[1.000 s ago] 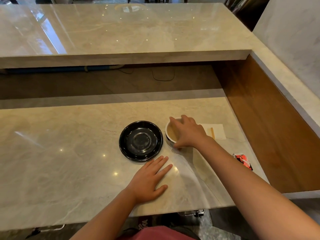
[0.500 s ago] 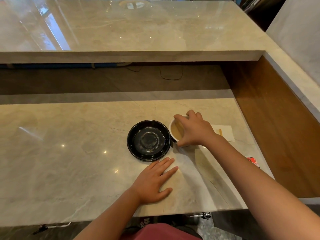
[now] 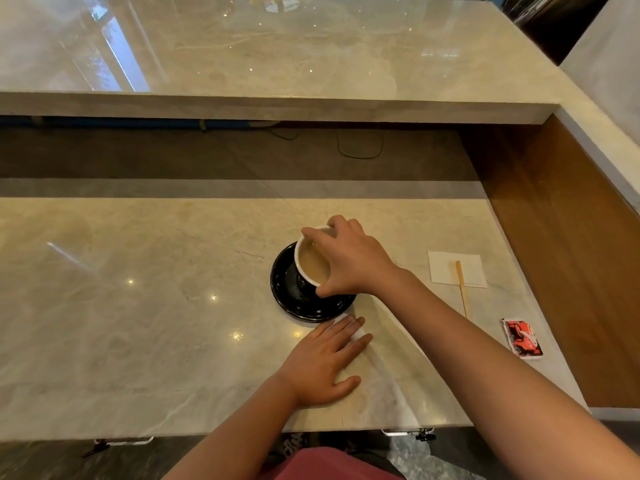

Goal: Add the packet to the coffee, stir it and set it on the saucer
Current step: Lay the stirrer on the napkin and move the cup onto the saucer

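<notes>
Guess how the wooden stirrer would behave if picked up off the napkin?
The stirrer looks thin and flat: probably very light, slightly bendy, unlikely to roll. It lies flat across the napkin edge onto the glossy counter, so pinching it up may be fiddly.

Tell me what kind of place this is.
Probably a café or bar service counter: a polished marble worktop sits below a raised marble ledge, as at a serving bar. A cup of milky coffee on a black saucer, with a wooden stirrer on a napkin, fits that.

One cup (image 3: 311,263), one saucer (image 3: 298,303), one packet (image 3: 522,338)
</notes>
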Demonstrator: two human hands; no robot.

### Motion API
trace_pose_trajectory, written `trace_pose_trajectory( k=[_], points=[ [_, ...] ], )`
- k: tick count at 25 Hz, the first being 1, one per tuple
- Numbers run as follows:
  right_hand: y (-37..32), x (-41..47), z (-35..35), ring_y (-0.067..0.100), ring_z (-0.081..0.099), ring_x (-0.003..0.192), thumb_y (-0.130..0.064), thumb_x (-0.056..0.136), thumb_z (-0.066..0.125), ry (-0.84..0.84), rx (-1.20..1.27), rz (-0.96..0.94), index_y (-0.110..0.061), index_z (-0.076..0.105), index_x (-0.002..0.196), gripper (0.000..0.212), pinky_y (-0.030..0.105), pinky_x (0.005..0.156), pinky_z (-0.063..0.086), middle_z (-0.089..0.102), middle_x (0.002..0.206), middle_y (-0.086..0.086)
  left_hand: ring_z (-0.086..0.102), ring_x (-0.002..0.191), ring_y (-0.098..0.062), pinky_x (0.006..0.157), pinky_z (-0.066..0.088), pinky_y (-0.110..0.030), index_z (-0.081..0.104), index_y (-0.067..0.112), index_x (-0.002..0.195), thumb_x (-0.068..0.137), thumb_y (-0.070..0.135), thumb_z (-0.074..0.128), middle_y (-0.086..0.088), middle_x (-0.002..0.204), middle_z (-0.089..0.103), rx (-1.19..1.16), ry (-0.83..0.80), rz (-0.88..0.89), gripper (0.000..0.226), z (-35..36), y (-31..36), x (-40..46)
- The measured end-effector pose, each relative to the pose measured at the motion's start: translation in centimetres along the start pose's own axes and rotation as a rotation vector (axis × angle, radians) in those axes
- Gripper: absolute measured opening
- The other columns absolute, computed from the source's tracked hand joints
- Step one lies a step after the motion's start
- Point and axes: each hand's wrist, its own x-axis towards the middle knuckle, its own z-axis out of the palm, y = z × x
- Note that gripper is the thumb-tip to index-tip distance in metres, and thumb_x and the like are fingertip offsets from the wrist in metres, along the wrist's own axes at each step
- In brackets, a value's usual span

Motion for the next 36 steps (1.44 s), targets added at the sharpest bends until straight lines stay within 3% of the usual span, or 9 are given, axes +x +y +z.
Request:
trace_pose_trajectory(
  k=[26,36],
  points=[
    [-0.6,1.8,1.8,0.032,0.030,0.123,-0.043,0.062,0.071,-0.172,-0.095,-0.073,-0.034,0.018,0.140,0.095,0.040,0.081,0.042,0.028,0.141,0.011,0.005,0.142,-0.020,0.112,0.013,-0.042,0.025,0.021,0.148,0.090,0.047,0.050,-0.008,0.153,0.022,-0.019,-0.009,-0.006,0.069,0.0,-0.2,0.0],
    [-0.5,1.2,2.5,0.034,0.014,0.139,-0.043,0.067,0.068,-0.159,-0.072,-0.070,-0.032,0.012,0.142,0.094,0.050,0.100,0.035,0.012,0.154,0.012,0.003,0.142,-0.019,0.112,0.009,-0.040,0.026,0.021,0.147,0.089,0.047,0.049,-0.005,0.154,0.017,-0.002,-0.021,-0.011,0.068,-0.1,-0.2,0.0]
  ],
)
